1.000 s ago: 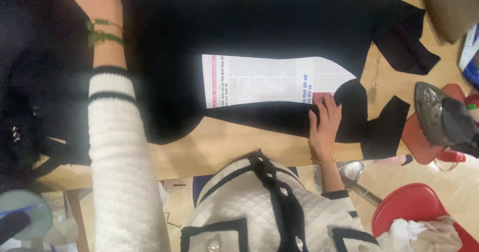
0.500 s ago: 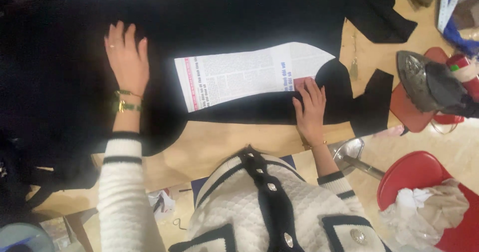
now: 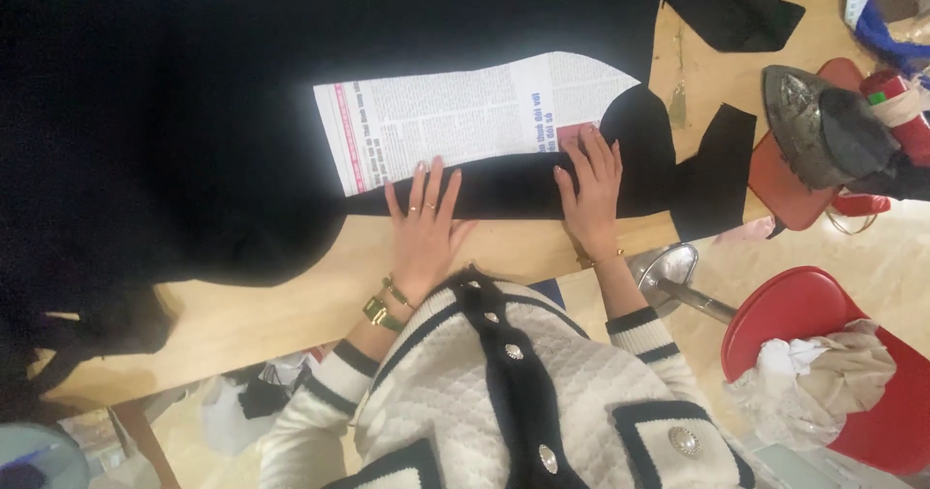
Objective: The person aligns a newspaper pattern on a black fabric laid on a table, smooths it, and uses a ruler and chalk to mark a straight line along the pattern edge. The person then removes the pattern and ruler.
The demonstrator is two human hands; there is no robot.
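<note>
A large piece of black fabric (image 3: 194, 111) covers most of the wooden table (image 3: 252, 305). On it lies a curved pattern piece cut from newspaper (image 3: 465, 116). My left hand (image 3: 423, 226) rests flat, fingers apart, on the fabric's near edge just below the paper. My right hand (image 3: 589, 184) presses flat on the fabric at the paper's lower right corner, fingertips touching the paper. Neither hand holds anything. I wear a white quilted jacket with dark trim and gold bracelets on the left wrist.
Black fabric offcuts (image 3: 715, 165) lie at the table's right end. An old iron (image 3: 823, 126) sits on a red pad at the right. A red plastic stool (image 3: 823, 353) with crumpled scraps stands on the floor; a metal stool base (image 3: 668, 271) is beside it.
My left hand has come back from far out on the fabric at the left to the near edge below the paper. The view has shifted; my right hand stays by the paper's corner.
</note>
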